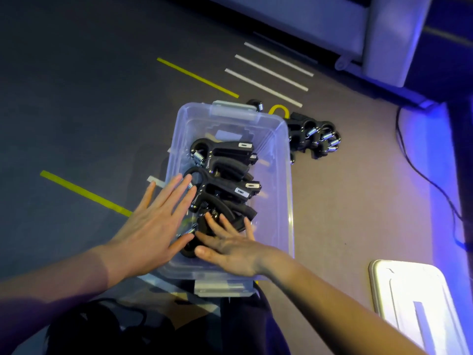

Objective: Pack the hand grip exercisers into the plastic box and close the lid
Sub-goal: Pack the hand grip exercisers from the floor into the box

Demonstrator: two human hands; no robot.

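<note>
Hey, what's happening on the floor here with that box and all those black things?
A person is packing black hand grip exercisers into a clear plastic box on the floor. Both hands are open: the left hand lies over the box's left edge, the right hand rests on an exerciser inside. More exercisers wait beside the box; the lid lies apart.

Clear glossy plastic box (281, 175) holds matt black exercisers (225, 155) with metal springs.

The nearest black hand grip exerciser (202, 231) lies mostly hidden under both hands. The white plastic lid (409, 298) is cut off by the right and near edges. Labels on the exercisers are too small to read.
</note>
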